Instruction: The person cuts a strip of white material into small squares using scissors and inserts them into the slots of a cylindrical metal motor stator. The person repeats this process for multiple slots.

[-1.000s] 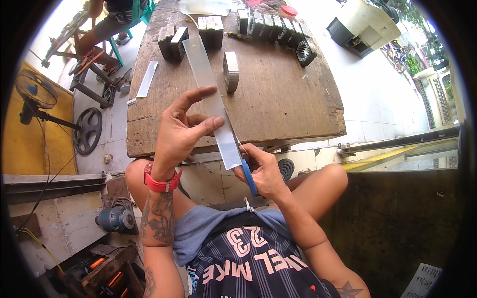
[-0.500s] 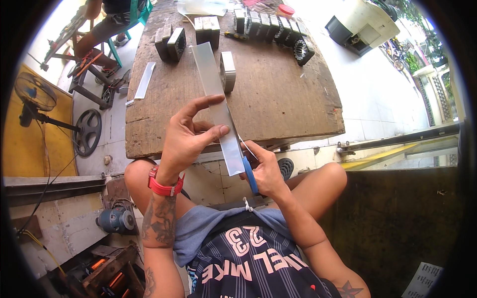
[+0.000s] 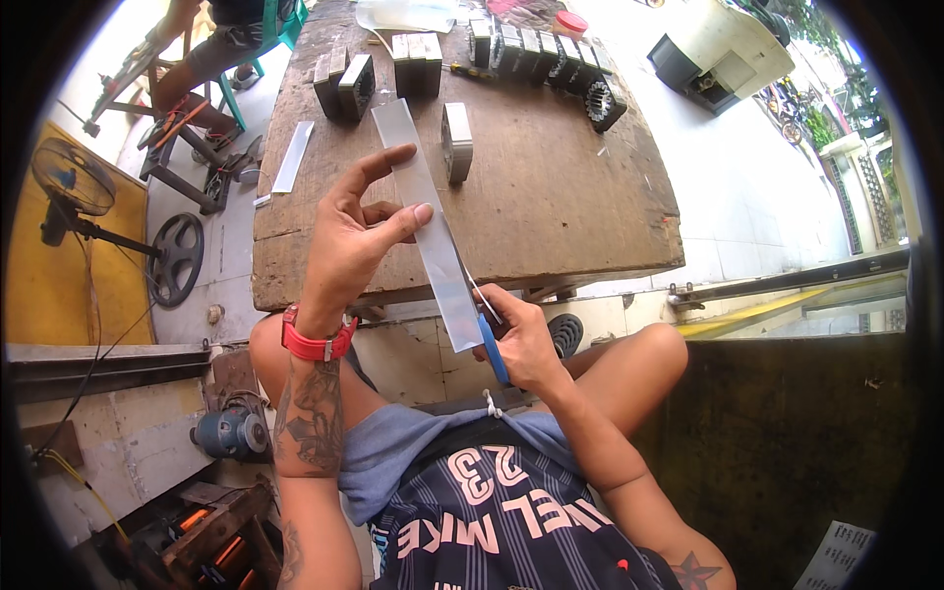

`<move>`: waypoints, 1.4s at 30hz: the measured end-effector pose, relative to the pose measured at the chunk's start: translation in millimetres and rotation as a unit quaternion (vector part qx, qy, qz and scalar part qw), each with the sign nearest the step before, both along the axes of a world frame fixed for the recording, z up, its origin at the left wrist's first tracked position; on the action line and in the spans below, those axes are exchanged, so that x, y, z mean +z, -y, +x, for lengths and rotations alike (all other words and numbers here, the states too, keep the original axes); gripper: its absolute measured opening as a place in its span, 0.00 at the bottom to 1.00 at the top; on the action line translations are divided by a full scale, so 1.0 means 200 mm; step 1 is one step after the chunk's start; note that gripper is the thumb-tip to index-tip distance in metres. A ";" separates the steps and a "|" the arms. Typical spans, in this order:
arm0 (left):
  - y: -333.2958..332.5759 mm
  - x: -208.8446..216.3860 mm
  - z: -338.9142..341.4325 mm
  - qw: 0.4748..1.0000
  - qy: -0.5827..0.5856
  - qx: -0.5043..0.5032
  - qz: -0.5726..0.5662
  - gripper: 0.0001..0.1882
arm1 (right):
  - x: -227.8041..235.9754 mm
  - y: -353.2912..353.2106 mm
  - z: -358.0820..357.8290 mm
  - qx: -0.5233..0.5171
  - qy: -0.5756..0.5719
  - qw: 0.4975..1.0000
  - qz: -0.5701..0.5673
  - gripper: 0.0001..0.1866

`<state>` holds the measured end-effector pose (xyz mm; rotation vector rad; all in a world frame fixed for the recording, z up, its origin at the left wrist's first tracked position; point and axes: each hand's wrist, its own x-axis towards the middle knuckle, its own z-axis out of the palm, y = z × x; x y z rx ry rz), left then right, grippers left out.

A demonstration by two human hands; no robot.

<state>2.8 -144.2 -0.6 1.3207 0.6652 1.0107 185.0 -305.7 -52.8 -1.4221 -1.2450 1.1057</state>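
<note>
My left hand pinches a long, pale translucent strip between thumb and fingers. The strip slants from over the wooden table down toward my lap. My right hand is closed round blue-handled scissors, whose blades lie along the strip's right edge near its lower end. A thin white sliver stands beside the blades. Whether the blades are together is hard to see. Just beyond the strip, a grey laminated metal core stands upright on the table.
On the wooden table stand more metal cores, a row of slotted cores, another cut strip and a red lid. A fan and a bench grinder are at left. Another person sits at far left.
My left hand has shifted up and left along the strip, and the strip's upper end has swung slightly left. My right hand with the scissors has barely moved.
</note>
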 end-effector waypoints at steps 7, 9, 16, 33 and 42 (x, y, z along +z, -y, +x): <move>0.06 -0.02 0.00 1.000 0.016 -0.018 0.001 0.34 | -0.01 -0.02 0.00 -0.011 -0.001 0.999 0.034 0.22; 0.06 -0.02 0.00 1.000 0.021 -0.022 0.001 0.34 | -0.01 -0.01 0.00 -0.005 -0.001 1.000 0.023 0.22; 0.09 -0.03 0.01 1.000 0.013 -0.024 0.002 0.34 | 0.00 -0.02 -0.01 -0.021 -0.002 0.999 0.049 0.21; 0.15 -0.03 0.03 0.999 0.013 -0.045 -0.020 0.34 | 0.04 -0.03 0.01 -0.018 0.003 0.999 0.036 0.20; 0.18 -0.03 0.05 0.997 0.001 -0.062 -0.037 0.33 | 0.02 -0.03 0.03 -0.021 -0.005 0.999 0.041 0.20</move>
